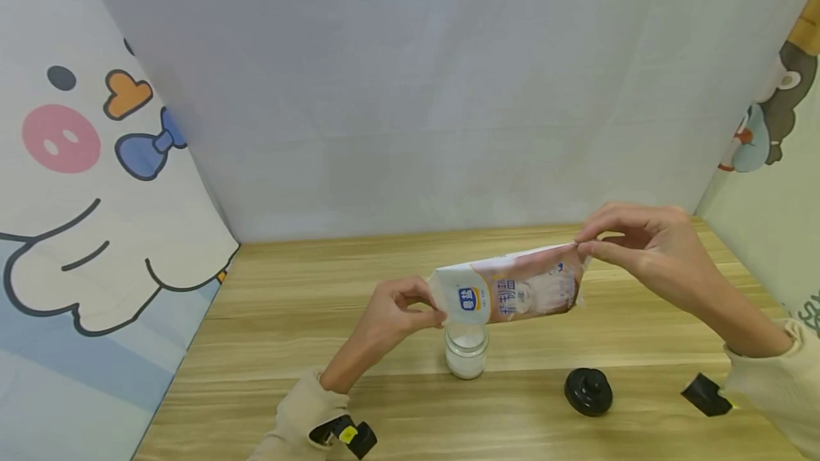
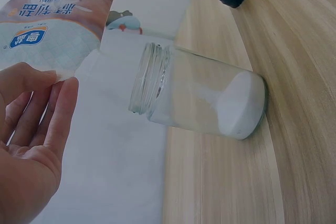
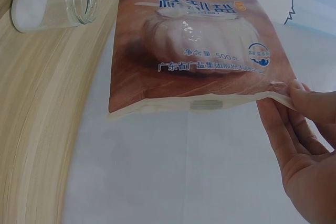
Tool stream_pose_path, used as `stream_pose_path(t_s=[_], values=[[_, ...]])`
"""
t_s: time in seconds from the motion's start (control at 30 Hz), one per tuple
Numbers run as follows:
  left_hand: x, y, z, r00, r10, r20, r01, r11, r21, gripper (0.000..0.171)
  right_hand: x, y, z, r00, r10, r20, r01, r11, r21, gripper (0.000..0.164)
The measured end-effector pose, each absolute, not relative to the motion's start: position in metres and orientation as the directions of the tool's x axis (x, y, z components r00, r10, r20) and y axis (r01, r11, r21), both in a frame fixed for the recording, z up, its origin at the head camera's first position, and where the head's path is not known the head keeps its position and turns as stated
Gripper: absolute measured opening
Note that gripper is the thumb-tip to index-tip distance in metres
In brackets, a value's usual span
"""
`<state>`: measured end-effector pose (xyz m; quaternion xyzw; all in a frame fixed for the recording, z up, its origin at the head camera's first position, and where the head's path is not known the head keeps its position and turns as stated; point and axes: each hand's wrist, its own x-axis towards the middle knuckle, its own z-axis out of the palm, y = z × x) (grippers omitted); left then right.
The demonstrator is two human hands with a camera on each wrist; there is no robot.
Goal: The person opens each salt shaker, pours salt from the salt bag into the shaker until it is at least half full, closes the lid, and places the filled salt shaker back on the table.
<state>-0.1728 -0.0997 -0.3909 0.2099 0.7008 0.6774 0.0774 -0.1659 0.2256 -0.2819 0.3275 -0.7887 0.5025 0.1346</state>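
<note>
A salt bag (image 1: 532, 287), white and brown with blue print, is stretched sideways above the wooden table. My left hand (image 1: 392, 315) pinches its white end between thumb and fingers. At the brown end, a top corner is pinched by my right hand (image 1: 653, 251), which is held higher, so the bag slopes down to the left. Below the left end stands an upright glass jar (image 1: 466, 363) without a lid. White salt (image 2: 242, 106) covers the bottom of the jar, piled unevenly in the left wrist view. The bag's lower left edge overlaps the jar's mouth in the head view.
A round black lid (image 1: 588, 391) with a knob lies on the wooden table (image 1: 288, 347), right of the jar. Pale cloth (image 1: 435, 91) hangs behind the table, with cartoon-printed panels at both sides. Black wrist cameras (image 1: 706, 395) stick out from the sleeves.
</note>
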Motion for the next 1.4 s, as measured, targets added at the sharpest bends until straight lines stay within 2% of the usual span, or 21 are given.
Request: stream_pose_path(t_s=[0.43,0.7,1.4], values=[[-0.1725,-0.0999,-0.391,-0.899,0.4,0.175,0.188,-0.007,0.982,0.013,-0.1654,0.2253,-0.2813,-0.749,-0.38,0.543,-0.654,0.293,-0.698,0.012],[-0.1729,-0.0999,-0.3915,-0.902,0.397,0.168,0.182,-0.004,0.983,0.015,-0.165,0.2251,-0.2811,-0.755,-0.374,0.539,-0.65,0.312,-0.693,0.017],[-0.1744,-0.0999,-0.3914,-0.9,0.401,0.171,0.185,-0.002,0.983,0.011,-0.1649,0.2245,-0.2822,-0.758,-0.366,0.541,-0.647,0.306,-0.699,0.015]])
